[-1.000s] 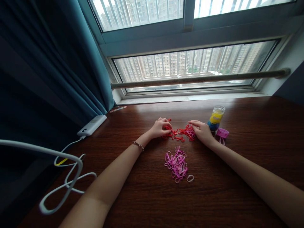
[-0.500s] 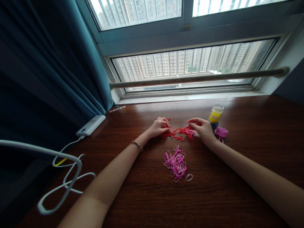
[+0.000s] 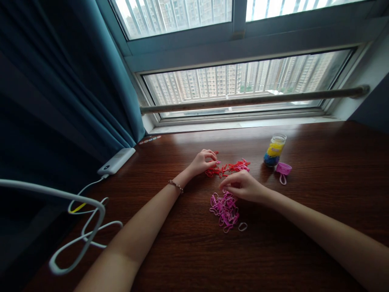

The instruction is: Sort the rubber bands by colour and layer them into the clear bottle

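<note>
A heap of small red rubber bands (image 3: 232, 167) lies on the brown wooden table (image 3: 304, 202) near its far side. My left hand (image 3: 203, 162), with a thin bracelet on the wrist, rests at the heap's left end with its fingers curled over some bands. A heap of pink rubber bands (image 3: 225, 210) lies closer to me. My right hand (image 3: 243, 186) hovers over the far edge of the pink heap, its fingers bent and pinched together; what they pinch, if anything, is hidden.
A small clear jar (image 3: 274, 150) with yellow and blue bands stands at the right, its pink lid (image 3: 283, 169) beside it. A white power bank (image 3: 116, 161) with looping white cable (image 3: 82, 227) lies at the left by the teal curtain (image 3: 60, 89). A window fills the far side.
My right hand has left the right end of the red heap and moved toward me and left, down to the pink heap. My left hand has stayed put.
</note>
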The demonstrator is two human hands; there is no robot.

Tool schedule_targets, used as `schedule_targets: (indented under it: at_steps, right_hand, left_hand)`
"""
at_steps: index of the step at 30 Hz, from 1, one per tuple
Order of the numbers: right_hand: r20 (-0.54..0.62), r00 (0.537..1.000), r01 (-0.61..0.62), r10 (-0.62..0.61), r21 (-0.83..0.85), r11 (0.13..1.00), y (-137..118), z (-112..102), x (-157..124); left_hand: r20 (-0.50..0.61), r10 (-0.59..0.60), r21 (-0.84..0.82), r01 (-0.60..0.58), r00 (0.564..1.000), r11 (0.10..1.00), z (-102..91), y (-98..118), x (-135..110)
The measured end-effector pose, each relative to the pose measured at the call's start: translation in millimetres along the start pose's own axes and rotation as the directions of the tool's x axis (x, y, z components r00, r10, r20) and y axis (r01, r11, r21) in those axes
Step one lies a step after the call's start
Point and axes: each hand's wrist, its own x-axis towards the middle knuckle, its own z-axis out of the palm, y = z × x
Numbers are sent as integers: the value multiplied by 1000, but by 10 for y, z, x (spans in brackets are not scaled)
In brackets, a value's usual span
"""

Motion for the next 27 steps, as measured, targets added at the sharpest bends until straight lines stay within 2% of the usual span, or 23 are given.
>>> schedule_targets:
  at_steps: [2,4,5,6,10,13,15,22,27]
  right_hand:
    - [-207,977,-67,44,-110,992,109,-61,9]
    - [-443,895,-181,55,-249,951,266,-153,22]
    - [-507,861,-228,37,-320,919,348,-202,26]
    - [-532,847,-269,22,-392,880,425,-247,28]
    - [-457,884,-377,102,-566,733,628,-340,15]
    - [-425,890,-403,163,-570,716,676,-339,8]
    - [-432,885,-412,175,-548,728,682,-342,13]
    - [-476,839,-453,264,-342,823,703,-406,32]
    - [-509,812,-393,285,-115,912,756,-392,23]
  left_hand:
    - [1,6,-16,-6,1000,1000,3,24,4]
    - [7,12,-28,-12,1000,1000,17,88,5]
    - [13,20,-33,-20,1000,999,30,138,3]
    - [24,33,-37,-32,999,999,48,199,0]
    - [127,137,-51,-132,982,990,150,490,-31]
    - [245,204,-58,-195,948,979,222,656,-60]
    - [291,224,-23,-227,930,974,259,720,-79]
    - [324,246,272,-339,913,901,410,787,-166]
    - [317,208,325,-312,925,893,478,763,-200]
